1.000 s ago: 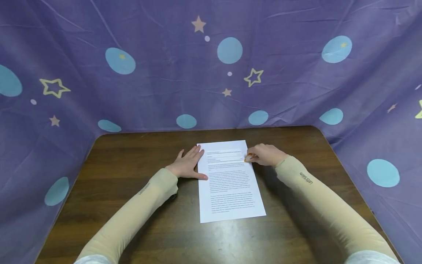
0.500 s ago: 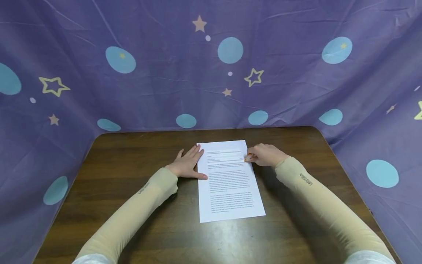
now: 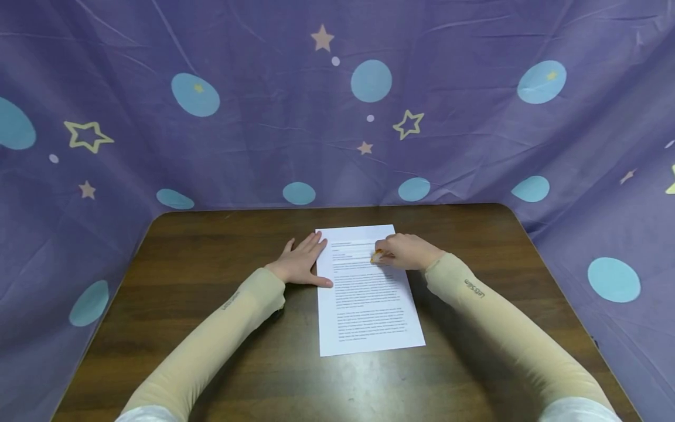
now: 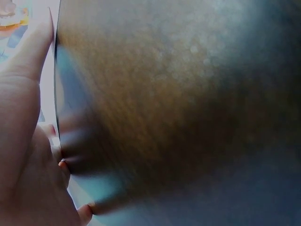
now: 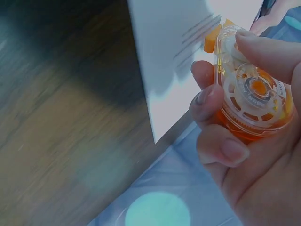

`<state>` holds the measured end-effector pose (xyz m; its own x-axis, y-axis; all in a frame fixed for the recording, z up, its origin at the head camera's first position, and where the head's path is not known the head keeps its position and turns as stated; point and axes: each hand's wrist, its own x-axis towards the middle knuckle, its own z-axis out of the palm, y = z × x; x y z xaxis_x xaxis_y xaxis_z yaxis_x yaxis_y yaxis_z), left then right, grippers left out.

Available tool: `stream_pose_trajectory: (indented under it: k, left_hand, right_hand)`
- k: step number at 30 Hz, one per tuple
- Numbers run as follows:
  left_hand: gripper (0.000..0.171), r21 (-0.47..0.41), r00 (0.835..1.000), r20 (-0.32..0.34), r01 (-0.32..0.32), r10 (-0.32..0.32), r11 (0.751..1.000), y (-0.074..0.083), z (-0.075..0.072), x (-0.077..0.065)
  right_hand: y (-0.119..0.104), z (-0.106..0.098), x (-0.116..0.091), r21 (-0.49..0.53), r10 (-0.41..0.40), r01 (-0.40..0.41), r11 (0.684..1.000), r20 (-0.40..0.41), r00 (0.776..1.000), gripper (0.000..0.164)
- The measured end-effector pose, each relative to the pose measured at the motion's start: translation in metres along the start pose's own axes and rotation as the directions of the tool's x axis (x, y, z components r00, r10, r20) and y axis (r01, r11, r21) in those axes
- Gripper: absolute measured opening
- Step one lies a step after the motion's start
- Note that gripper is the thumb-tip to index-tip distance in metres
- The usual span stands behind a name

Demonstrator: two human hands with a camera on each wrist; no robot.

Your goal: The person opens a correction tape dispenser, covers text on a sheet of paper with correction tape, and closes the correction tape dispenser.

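A printed sheet of paper (image 3: 369, 305) lies flat on the brown wooden table. My left hand (image 3: 300, 262) rests with spread fingers on the sheet's left edge. Over the upper right part of the text, my right hand (image 3: 413, 251) grips a correction tape (image 3: 377, 256). The right wrist view shows this correction tape (image 5: 256, 94) as a clear and orange dispenser, held between thumb and curled fingers, its orange tip towards the paper. Whether the tip touches the paper cannot be made out.
The wooden table (image 3: 221, 328) extends around the sheet on all sides. A purple curtain (image 3: 253, 146) with stars and blue ovals stands along its back and sides.
My right hand, still a second to half a second ago at the sheet's right edge, has moved left over the text with the correction tape. The left hand stays in place.
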<state>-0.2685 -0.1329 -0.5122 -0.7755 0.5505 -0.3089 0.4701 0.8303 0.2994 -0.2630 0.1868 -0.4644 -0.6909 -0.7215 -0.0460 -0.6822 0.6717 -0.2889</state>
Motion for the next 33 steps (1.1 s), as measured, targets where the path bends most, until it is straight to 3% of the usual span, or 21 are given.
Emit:
stream_pose_trajectory:
  k: [20, 33]
  left_hand:
    - [0.127, 0.014, 1.0, -0.002, -0.002, 0.002, 1.0, 0.0, -0.002, 0.0]
    - [0.127, 0.006, 1.0, 0.001, -0.007, 0.007, 1.0, 0.0, -0.001, -0.001]
  right_hand:
    - [-0.015, 0.007, 0.019, -0.004, -0.047, 0.047, 0.999, -0.007, 0.999, 0.01]
    - [-0.036, 0.009, 0.043, -0.022, -0.033, 0.034, 0.999, 0.051, 0.998, 0.008]
